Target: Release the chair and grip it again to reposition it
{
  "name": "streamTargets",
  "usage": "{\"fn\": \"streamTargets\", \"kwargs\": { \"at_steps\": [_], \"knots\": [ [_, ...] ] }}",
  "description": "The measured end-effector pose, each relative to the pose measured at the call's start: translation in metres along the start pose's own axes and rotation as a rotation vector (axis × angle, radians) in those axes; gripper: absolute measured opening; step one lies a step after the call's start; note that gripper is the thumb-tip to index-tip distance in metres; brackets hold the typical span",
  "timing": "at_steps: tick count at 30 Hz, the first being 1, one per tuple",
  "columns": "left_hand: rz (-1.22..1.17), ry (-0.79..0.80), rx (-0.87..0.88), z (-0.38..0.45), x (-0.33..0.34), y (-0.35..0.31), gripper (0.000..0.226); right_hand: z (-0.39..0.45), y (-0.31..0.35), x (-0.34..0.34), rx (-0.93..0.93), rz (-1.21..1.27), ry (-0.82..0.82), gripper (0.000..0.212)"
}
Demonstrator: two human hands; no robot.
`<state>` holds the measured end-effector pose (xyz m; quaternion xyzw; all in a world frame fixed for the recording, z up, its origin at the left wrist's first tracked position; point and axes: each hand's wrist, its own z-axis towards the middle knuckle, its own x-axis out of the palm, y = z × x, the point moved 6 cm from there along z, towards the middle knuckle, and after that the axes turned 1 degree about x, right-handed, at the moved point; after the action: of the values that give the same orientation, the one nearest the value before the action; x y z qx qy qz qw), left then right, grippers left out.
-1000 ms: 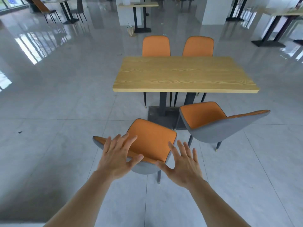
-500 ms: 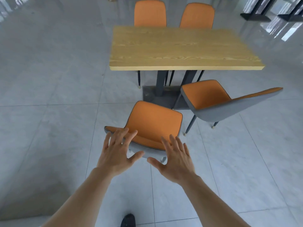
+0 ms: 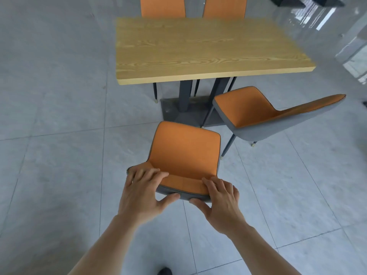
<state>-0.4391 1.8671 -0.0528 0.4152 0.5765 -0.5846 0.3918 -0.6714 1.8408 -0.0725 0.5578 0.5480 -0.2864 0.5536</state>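
Orange and grey, the near chair (image 3: 184, 155) stands on the tiled floor (image 3: 59, 155) just short of the wooden table (image 3: 198, 48), and we grip the top of its backrest. Our left hand (image 3: 142, 192) curls its fingers over the orange front, thumb on the grey back; our right hand (image 3: 222, 201) clamps the same edge alike. A second chair (image 3: 264, 114) stands to the right.

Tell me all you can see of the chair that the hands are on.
The chair has an orange seat and backrest inside a grey shell. It stands on the grey tiled floor, facing the table and short of it. Its legs are hidden. The left hand and right hand grip the backrest's top edge, fingers over the orange side, thumbs on the grey back.
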Motion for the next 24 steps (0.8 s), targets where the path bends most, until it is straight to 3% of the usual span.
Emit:
{"fn": "streamTargets", "kwargs": {
  "at_steps": [10,24],
  "knots": [
    [0.020,-0.036,-0.020,0.040,-0.002,0.014,0.067,0.047,0.003,-0.010,-0.051,0.019,-0.041,0.085],
    [0.053,-0.054,-0.089,0.139,-0.007,0.021,0.063,0.156,-0.013,-0.042,-0.120,0.035,-0.015,0.087]
  ]
}}
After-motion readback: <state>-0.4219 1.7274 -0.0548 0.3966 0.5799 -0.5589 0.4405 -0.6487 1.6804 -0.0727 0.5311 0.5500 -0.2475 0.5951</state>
